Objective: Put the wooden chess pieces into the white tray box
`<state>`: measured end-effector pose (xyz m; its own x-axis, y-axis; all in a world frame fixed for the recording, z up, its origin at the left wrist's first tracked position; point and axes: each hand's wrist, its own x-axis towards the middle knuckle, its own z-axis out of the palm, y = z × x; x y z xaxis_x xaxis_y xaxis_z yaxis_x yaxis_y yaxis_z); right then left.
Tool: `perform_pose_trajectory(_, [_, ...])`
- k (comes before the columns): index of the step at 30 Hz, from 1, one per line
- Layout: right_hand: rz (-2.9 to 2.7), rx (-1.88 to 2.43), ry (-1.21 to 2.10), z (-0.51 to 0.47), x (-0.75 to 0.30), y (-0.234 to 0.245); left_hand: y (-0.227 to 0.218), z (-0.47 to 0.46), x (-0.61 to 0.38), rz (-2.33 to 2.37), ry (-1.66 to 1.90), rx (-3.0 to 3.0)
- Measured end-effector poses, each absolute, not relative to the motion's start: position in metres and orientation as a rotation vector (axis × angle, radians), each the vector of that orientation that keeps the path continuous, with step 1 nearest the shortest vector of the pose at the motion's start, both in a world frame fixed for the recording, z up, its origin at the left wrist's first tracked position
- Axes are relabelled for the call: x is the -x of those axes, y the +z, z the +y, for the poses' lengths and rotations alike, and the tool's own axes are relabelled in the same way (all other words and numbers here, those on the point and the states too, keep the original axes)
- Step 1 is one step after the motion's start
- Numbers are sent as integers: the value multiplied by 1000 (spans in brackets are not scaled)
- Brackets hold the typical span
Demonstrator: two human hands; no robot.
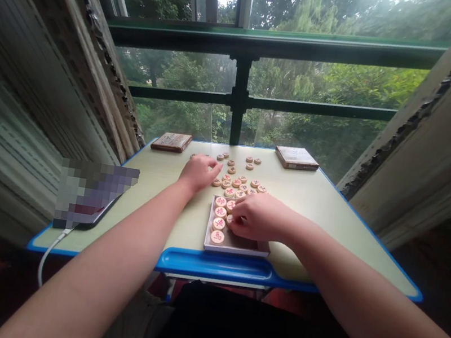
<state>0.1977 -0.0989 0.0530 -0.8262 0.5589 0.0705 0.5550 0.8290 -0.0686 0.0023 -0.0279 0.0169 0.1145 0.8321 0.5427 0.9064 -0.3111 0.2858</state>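
Observation:
Round wooden Chinese chess pieces with red and dark characters lie scattered on the table; one red piece (227, 178) is near the middle. A shallow white-edged box (245, 246) sits near the front edge, with a column of red-marked pieces (218, 223) along its left side. My right hand (263, 218) reaches over this box, fingers closed on a chess piece (230, 219) beside that column. Left of the scattered pieces, my left hand (201, 172) rests with fingers curled together; whatever is in them, if anything, is hidden.
Two flat boxes stand at the far edge, a brown one (171, 141) left and a pale-topped one (297, 157) right. A blurred-out device (95, 203) with a white cable (50, 250) lies at the left. The table (328, 225) has a blue rim and front groove (217, 263).

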Motion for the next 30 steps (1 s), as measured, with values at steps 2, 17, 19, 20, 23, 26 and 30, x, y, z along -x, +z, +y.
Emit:
perform_pose_trajectory(2, [-2909, 888, 81, -99, -199, 54, 17, -28, -2, -1770, -961, 2259])
perform_pose_trajectory(17, [-2910, 1020, 140, -98, -200, 57, 17, -28, -1, -1742, -910, 2257])
perform_pose_trajectory(19, [-2910, 1021, 141, -98, -200, 58, 18, -28, -1, -1732, -910, 2258])
perform_pose_trajectory(20, [-2908, 1018, 141, -98, -200, 58, 18, -28, -1, -1728, -911, 2261])
perform_pose_trajectory(23, [-2899, 1008, 136, -97, -200, 56, 18, -28, -1, -1726, -912, 2271])
perform_pose_trajectory(26, [-2889, 1003, 136, -96, -201, 54, 17, -28, -1, -1728, -911, 2280])
perform_pose_trajectory(30, [-2888, 989, 166, -96, -201, 55, 17, -28, -1, -1737, -903, 2300])
